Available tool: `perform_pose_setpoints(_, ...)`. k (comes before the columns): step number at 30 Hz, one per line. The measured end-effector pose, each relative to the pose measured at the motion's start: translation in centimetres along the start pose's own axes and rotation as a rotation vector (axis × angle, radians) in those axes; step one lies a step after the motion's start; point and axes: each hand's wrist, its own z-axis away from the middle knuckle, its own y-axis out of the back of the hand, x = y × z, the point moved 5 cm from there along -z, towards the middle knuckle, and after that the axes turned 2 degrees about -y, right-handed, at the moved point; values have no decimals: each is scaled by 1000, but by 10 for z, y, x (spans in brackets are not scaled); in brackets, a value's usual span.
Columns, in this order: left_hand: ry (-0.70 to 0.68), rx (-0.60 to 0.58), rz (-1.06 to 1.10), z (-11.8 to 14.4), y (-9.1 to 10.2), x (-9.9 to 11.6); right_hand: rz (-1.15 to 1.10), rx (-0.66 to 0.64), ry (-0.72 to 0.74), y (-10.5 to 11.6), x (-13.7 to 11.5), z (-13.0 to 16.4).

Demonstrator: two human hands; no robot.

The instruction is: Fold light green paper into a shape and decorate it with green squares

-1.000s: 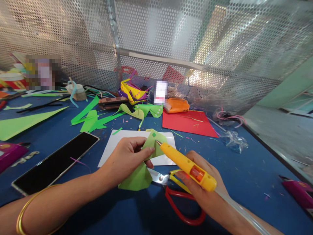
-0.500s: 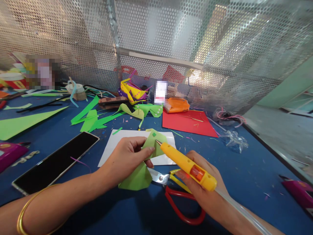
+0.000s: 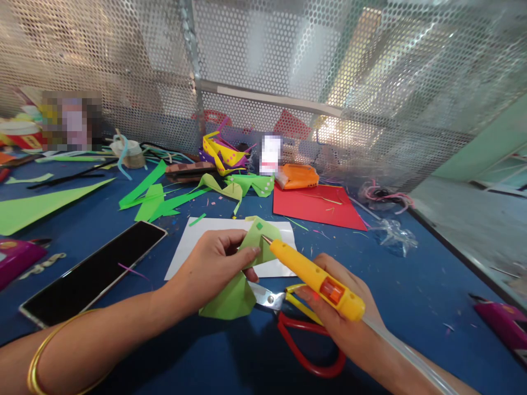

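Note:
My left hand (image 3: 222,255) pinches a light green paper piece (image 3: 269,233), its thumb on top. A small darker green square (image 3: 259,225) sits on its upper part. My right hand (image 3: 349,296) grips a yellow hot glue gun (image 3: 317,277) with a lit red window and a clear glue stick (image 3: 411,356) out of the back. Its metal tip is at the green paper's face; I cannot tell whether it touches. Below the hands are scissors (image 3: 270,299) with one red and one yellow handle, partly hidden by my right hand. White paper (image 3: 185,247) lies behind.
A black-screened phone (image 3: 99,269) lies left on the blue table. Green paper strips (image 3: 144,186), a yellow and purple paper craft (image 3: 224,153), an orange object (image 3: 300,176) and red paper (image 3: 317,206) lie further back, before a perforated metal panel (image 3: 263,55). Clear plastic (image 3: 395,236) lies right.

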Motion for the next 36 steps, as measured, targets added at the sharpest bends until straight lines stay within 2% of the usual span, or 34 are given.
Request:
perform_pose_setpoints(7, -23, -4, -11, 0, -1, 3, -7, -7, -1, 0, 1, 0)
perform_pose_setpoints(17, 17, 18, -15, 1, -1, 5, -10, 24, -41, 1, -1, 0)
perform_pose_setpoints(29, 10, 12, -27, 1, 0, 4, -12, -4, 4, 0, 1, 1)
perform_pose_setpoints(36, 39, 19, -36, 2, 0, 2, -22, 10, -37, 0, 0, 1)
